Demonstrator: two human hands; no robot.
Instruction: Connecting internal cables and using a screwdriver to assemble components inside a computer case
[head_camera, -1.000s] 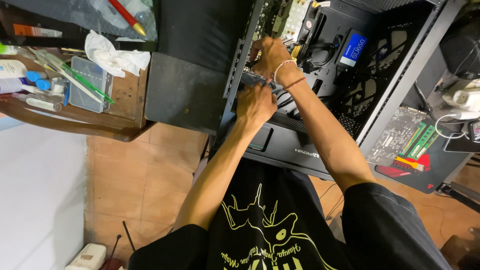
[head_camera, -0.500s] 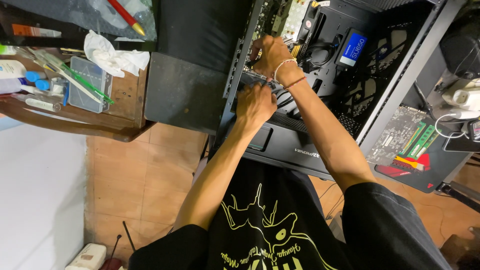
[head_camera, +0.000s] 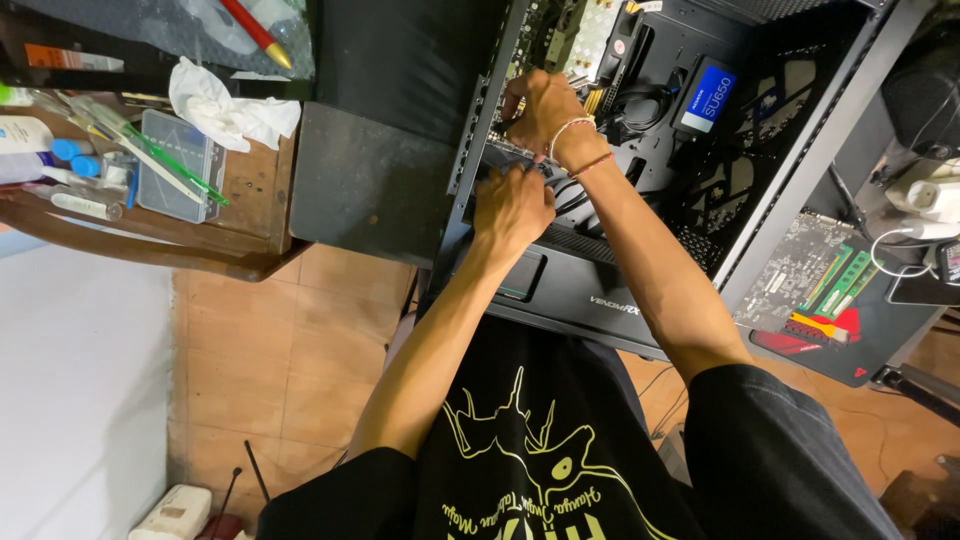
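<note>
Inside the open black metal computer case, the left hand presses on a black cable bundle. The right hand sits just beyond it, farther in, fingers curled on something I cannot tell. A blue-labelled flat drive lies to the right.

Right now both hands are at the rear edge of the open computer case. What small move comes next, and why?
Probably steady the part with the left hand while the right hand works it at the rear slot strip. Both hands already meet there inside the black case, and what the fingers grip is hidden.
</note>
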